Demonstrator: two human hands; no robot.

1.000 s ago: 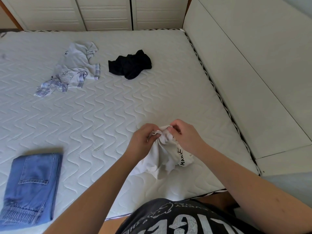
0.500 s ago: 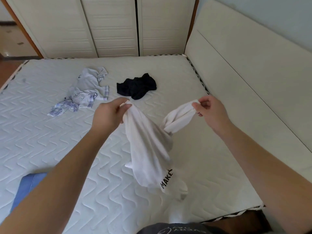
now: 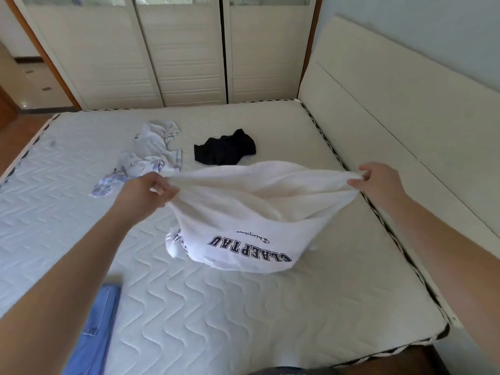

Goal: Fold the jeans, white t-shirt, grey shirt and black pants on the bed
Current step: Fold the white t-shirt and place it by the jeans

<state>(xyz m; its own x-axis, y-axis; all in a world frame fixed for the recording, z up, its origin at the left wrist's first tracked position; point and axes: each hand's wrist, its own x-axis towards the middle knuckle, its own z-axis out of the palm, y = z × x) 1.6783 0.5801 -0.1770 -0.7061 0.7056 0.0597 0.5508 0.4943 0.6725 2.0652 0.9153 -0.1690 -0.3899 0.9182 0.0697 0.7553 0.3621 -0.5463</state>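
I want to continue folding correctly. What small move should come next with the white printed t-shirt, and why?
Probably lower the white printed t-shirt flat onto the quilted white mattress. The left hand and right hand grip its stretched edge, while the lower part hangs bunched, barely reaching the bed, so it cannot be folded yet.

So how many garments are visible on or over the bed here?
4: white t-shirt held up between both hands, grey shirt far left, black pants far centre, jeans near left, partly cut off.

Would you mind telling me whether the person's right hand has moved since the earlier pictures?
Yes. The right hand, pinching the white cotton t-shirt, swung out rightward toward the cream padded headboard, away from the crumpled black pants.
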